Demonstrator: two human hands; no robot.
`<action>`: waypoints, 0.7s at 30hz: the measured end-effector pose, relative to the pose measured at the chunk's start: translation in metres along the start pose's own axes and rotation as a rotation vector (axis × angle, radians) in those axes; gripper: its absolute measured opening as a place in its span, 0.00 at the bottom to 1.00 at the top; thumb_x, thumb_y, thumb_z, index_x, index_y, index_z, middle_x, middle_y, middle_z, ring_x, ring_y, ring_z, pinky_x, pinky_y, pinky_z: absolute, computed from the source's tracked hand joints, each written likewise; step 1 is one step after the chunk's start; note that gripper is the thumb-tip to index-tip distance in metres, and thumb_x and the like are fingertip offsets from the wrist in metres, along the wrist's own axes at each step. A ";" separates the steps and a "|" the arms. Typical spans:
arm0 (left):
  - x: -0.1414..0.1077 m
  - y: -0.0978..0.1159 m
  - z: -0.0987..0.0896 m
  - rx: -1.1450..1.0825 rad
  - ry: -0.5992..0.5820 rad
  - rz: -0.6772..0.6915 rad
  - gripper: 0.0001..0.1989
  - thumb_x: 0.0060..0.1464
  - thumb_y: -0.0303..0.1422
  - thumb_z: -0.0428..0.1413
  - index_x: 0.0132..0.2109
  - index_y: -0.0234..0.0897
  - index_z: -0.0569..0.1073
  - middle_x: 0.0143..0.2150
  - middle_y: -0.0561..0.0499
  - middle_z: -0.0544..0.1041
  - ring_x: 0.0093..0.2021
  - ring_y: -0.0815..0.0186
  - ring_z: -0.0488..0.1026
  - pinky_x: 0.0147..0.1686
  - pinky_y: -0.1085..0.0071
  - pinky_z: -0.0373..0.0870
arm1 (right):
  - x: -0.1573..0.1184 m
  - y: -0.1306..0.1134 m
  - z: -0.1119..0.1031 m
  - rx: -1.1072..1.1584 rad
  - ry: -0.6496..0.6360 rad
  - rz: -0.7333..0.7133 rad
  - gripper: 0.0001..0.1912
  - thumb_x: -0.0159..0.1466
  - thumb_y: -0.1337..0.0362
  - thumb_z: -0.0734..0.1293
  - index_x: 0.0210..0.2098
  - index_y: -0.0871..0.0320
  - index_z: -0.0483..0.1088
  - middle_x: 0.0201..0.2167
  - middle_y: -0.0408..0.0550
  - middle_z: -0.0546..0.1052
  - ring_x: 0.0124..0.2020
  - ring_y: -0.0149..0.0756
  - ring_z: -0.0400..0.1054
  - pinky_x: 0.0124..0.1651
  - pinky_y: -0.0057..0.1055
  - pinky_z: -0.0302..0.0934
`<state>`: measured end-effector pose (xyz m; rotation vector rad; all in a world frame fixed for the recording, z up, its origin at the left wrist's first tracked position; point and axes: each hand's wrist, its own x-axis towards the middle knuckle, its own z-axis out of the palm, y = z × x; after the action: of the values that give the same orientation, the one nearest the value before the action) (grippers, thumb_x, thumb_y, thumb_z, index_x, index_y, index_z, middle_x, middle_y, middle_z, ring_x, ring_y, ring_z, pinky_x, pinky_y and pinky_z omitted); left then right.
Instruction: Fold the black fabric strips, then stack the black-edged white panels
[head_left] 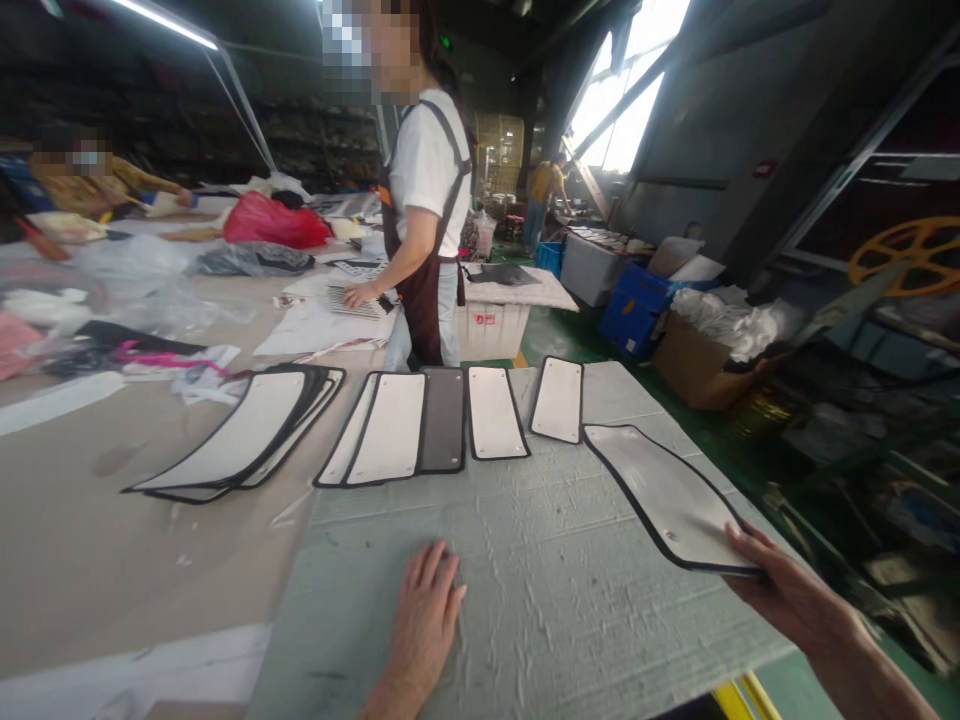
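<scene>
My right hand [780, 575] grips the near right corner of a white panel with black edging [667, 490], thumb on top and fingers beneath. Small eyelets show near the panel's corners. Palm down on the grey-green table cover [540, 580], my left hand [427, 620] lies with its fingers stretched out and nothing in it. Beyond it is a row of similar panels: a white one [556, 400], another white one [498, 412], a dark grey one [444, 420] and a white one [386, 428] overlapping its neighbour. Farther left lies a fanned stack of panels [232, 430].
A co-worker in a dark apron [431, 220] stands across the table, one hand on striped pieces. Plastic bags and a red bag [274, 220] lie at the far left. Right of the table stand a blue crate [634, 305] and a cardboard box [697, 360] with white material.
</scene>
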<state>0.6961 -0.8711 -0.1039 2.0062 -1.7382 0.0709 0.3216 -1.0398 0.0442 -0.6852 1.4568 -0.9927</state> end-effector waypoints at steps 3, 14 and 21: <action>-0.006 0.004 0.004 0.084 -0.017 0.039 0.15 0.58 0.29 0.49 0.50 0.39 0.73 0.56 0.45 0.73 0.55 0.54 0.70 0.53 0.51 0.70 | -0.016 -0.020 0.049 0.111 -0.074 0.092 0.27 0.32 0.65 0.80 0.32 0.57 0.72 0.21 0.39 0.71 0.18 0.26 0.63 0.18 0.20 0.59; -0.010 0.001 0.010 0.146 0.067 0.116 0.14 0.59 0.30 0.48 0.50 0.38 0.71 0.54 0.44 0.74 0.53 0.54 0.72 0.49 0.53 0.73 | 0.009 0.042 0.295 -0.187 -0.562 -0.024 0.21 0.51 0.47 0.71 0.31 0.59 0.71 0.27 0.44 0.76 0.22 0.26 0.64 0.21 0.22 0.53; -0.010 -0.005 0.016 0.141 0.087 0.159 0.14 0.59 0.31 0.47 0.50 0.39 0.71 0.54 0.44 0.75 0.52 0.54 0.72 0.48 0.55 0.72 | 0.078 0.069 0.273 -0.536 -0.240 -0.101 0.14 0.57 0.55 0.67 0.23 0.58 0.65 0.18 0.44 0.71 0.23 0.32 0.66 0.24 0.25 0.53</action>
<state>0.6947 -0.8680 -0.1233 1.9258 -1.8795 0.3371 0.5879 -1.1263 -0.0412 -1.2313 1.4905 -0.5631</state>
